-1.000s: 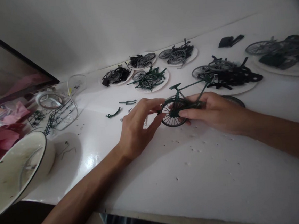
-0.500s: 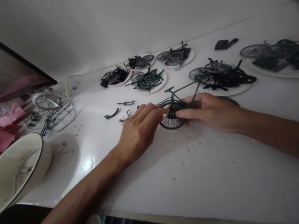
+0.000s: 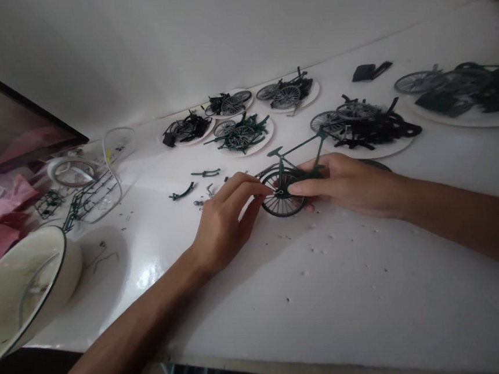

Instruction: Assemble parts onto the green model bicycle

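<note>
A dark green model bicycle frame [image 3: 301,146] with a spoked wheel [image 3: 284,202] stands upright above the white table. My right hand [image 3: 345,185] is closed on the frame near the pedal area, thumb in front and fingers behind. Beside the wheel's hub, my left hand [image 3: 230,220] pinches a small thin silvery piece [image 3: 278,192] between thumb and forefinger. The far end of that piece touches the hub area. Another dark wheel [image 3: 376,165] lies partly hidden behind my right hand.
Paper plates [image 3: 267,142] of bicycle parts stand along the back. Loose green parts [image 3: 182,191] lie left of my left hand. An enamel basin [image 3: 70,266] and parts on sprues [image 3: 88,198] are at the left. Small bits dot the table [image 3: 331,319].
The whole view has shifted slightly. My left fingers have drawn back a little from the wheel's hub, showing more of the silvery piece. My right hand keeps its hold on the frame.
</note>
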The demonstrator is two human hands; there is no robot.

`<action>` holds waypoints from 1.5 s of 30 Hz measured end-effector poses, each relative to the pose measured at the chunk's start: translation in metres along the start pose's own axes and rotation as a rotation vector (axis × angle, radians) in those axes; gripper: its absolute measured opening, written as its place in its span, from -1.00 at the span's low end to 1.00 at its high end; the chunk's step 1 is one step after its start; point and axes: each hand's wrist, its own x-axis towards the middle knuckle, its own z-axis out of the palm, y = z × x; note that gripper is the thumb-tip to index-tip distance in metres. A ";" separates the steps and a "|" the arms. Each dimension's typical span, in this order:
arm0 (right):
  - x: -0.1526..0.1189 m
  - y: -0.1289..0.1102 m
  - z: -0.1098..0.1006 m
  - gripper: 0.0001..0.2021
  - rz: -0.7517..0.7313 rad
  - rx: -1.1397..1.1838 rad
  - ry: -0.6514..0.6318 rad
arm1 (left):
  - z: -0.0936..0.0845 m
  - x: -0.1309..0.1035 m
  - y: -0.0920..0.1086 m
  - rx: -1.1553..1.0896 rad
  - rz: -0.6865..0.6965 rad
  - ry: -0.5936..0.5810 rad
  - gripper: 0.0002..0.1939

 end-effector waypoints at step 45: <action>-0.001 0.006 -0.001 -0.74 0.024 -0.073 0.059 | -0.001 0.000 -0.004 0.108 0.006 -0.013 -0.91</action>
